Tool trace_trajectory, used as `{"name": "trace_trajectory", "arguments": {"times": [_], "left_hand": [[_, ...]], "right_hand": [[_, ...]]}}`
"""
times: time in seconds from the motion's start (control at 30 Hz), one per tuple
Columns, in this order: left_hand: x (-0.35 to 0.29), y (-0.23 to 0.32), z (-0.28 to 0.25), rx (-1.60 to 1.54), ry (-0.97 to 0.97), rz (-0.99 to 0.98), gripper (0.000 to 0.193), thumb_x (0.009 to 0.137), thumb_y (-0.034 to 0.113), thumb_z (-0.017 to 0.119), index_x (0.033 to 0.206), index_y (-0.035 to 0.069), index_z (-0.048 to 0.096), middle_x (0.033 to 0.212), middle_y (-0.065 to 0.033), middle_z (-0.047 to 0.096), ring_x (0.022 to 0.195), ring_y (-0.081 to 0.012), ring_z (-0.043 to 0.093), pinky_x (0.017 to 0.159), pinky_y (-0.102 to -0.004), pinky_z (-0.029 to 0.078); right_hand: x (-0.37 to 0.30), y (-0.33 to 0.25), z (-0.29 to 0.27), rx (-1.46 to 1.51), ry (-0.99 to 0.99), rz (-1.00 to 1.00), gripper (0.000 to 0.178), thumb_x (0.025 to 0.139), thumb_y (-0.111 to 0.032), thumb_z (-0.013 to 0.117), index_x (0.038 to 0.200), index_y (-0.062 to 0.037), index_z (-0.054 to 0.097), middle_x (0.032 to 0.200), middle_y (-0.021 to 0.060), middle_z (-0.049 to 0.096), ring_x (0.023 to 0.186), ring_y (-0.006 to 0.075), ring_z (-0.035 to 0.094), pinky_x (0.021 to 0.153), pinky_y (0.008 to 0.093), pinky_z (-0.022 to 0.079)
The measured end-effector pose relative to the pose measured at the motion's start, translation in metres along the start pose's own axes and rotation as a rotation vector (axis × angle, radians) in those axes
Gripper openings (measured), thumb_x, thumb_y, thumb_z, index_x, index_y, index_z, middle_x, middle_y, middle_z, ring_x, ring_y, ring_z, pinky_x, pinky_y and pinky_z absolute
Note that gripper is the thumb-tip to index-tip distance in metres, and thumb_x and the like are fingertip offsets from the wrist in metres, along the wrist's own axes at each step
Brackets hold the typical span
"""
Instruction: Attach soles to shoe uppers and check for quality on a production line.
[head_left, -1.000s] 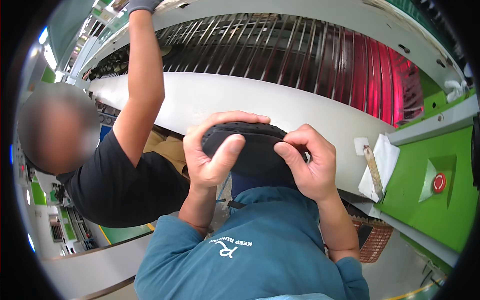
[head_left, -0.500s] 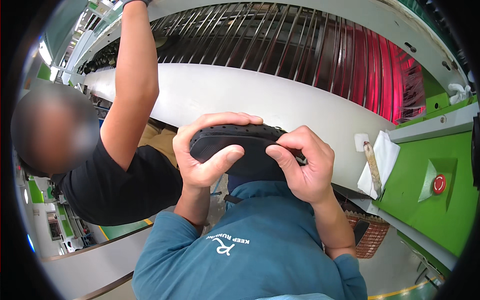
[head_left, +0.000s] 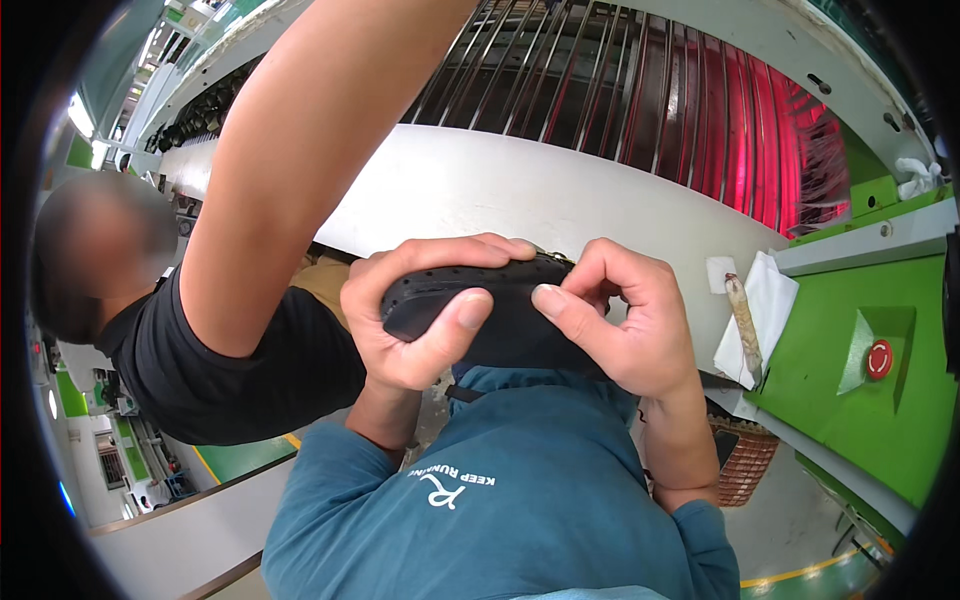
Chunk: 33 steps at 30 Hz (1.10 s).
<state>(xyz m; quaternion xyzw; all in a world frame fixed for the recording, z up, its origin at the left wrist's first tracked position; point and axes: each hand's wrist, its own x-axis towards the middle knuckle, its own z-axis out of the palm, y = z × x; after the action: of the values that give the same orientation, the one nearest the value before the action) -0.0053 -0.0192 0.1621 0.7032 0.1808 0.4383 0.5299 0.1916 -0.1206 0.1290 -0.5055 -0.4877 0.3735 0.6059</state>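
Both forearms rise from the teal sleeves with the elbows bent, bringing the two hands together in front of the body, just above the teal shirt (head_left: 500, 470). The left hand (head_left: 405, 315) is partly closed, its fingers curled over the upper edge of a black piece (head_left: 515, 325) and its thumb lying flat against the near face. The right hand (head_left: 635, 315) is curled too, thumb and forefinger pinching the same edge farther right; its other fingers are folded behind and partly hidden. A white ledge (head_left: 480, 180) runs beyond the hands, its far side bordered by a bank of metal rods (head_left: 590, 80) lit red at the right end. On the left, room is tight — a co-worker's raised arm (head_left: 290, 170) crosses the view near the left hand, over the ledge. To the right there is more open room: a bare stretch of ledge separates the right hand from a white cloth (head_left: 776, 300) with a worn tool (head_left: 742, 318) lying on it, and past these stands a green panel (head_left: 830, 430) with a red button (head_left: 879, 360). Lower down, a woven basket (head_left: 748, 468) sits beside the right forearm. The black piece lies between the two hands, gripped at both ends, its row of small holes along the upper edge and its smooth face turned toward the shirt.
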Motion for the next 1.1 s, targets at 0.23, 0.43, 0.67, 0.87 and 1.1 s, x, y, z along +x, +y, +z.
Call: {"name": "trace_trajectory", "arguments": {"times": [0.23, 0.43, 0.67, 0.87, 1.1], "left_hand": [[0.021, 0.005, 0.023, 0.132, -0.300, 0.148, 0.040, 0.089, 0.019, 0.083, 0.115, -0.011, 0.074, 0.106, -0.0276, 0.080, 0.101, -0.0399, 0.082, 0.093, -0.0458, 0.065], [0.024, -0.004, 0.059, 0.166, -0.437, 0.440, 0.068, 0.092, 0.054, 0.081, 0.118, -0.009, 0.074, 0.103, -0.0203, 0.081, 0.091, -0.0361, 0.082, 0.079, -0.0423, 0.065], [0.021, -0.007, 0.071, 0.050, -0.464, 0.475, 0.055, 0.085, 0.038, 0.081, 0.122, -0.002, 0.072, 0.105, -0.0173, 0.076, 0.089, -0.0367, 0.078, 0.077, -0.0436, 0.063], [0.015, -0.008, 0.077, 0.057, -0.422, 0.530, 0.055, 0.089, 0.035, 0.077, 0.123, -0.008, 0.070, 0.100, -0.0205, 0.074, 0.082, -0.0388, 0.077, 0.072, -0.0433, 0.063], [0.027, -0.015, 0.064, 0.134, -0.501, 0.437, 0.061, 0.096, 0.048, 0.079, 0.130, -0.001, 0.068, 0.105, -0.0186, 0.077, 0.089, -0.0385, 0.078, 0.075, -0.0452, 0.063]], "right_hand": [[-0.007, 0.001, -0.043, -0.207, 0.092, -0.160, 0.051, 0.078, -0.030, 0.101, 0.109, -0.0027, 0.071, 0.108, 0.0085, 0.073, 0.095, 0.0156, 0.069, 0.087, 0.0310, 0.055], [-0.020, -0.032, -0.043, 0.120, -0.102, -0.301, 0.077, 0.079, -0.048, 0.096, 0.133, 0.0013, 0.072, 0.130, 0.0214, 0.076, 0.123, 0.0361, 0.072, 0.110, 0.0466, 0.054], [-0.028, -0.035, -0.046, -0.098, -0.066, -0.502, 0.068, 0.088, -0.047, 0.090, 0.127, 0.0056, 0.074, 0.122, 0.0239, 0.078, 0.114, 0.0402, 0.077, 0.103, 0.0497, 0.062], [-0.037, -0.041, -0.042, -0.085, -0.020, -0.523, 0.053, 0.096, -0.037, 0.085, 0.124, 0.0068, 0.074, 0.116, 0.0251, 0.078, 0.111, 0.0391, 0.078, 0.099, 0.0482, 0.063], [-0.031, -0.032, -0.045, 0.112, 0.000, -0.294, 0.061, 0.087, -0.033, 0.095, 0.129, 0.0039, 0.071, 0.125, 0.0229, 0.077, 0.122, 0.0348, 0.074, 0.108, 0.0456, 0.057]]}}
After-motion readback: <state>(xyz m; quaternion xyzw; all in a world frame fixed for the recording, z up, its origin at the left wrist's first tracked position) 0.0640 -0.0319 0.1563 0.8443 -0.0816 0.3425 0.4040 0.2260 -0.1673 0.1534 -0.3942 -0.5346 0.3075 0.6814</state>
